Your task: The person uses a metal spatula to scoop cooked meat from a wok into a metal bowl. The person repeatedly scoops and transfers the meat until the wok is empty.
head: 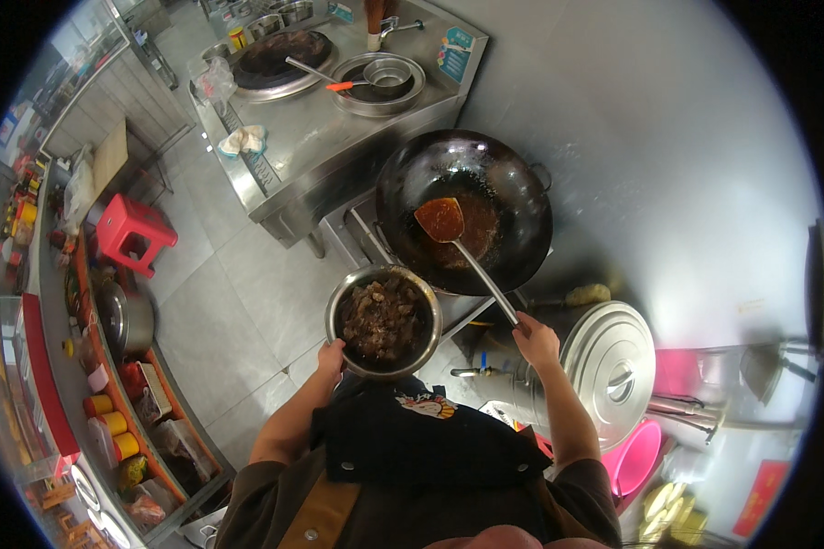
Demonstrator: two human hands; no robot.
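My left hand [331, 359] grips the rim of a stainless steel bowl [435, 336], held level in front of my apron. Dark brown cooked chunks, possibly meat, [380, 314] fill much of the bowl. In my right hand [537, 340] is the end of a long-handled metal wok spatula [486, 276]. Its blade, coated in reddish-brown sauce, rests over the inside of a large black wok [522, 206]. Dark oily sauce [477, 230] with small bits pools at the wok's bottom. The bowl is close to the wok's near left rim.
A lidded steel stockpot [611, 374] stands right of me, with a pink bucket [637, 456] beyond. Ahead is a steel stove counter [302, 137] bearing a ladle [387, 73] and a cloth [244, 141]. A red plastic stool [134, 232] and loaded shelves [178, 497] stand left.
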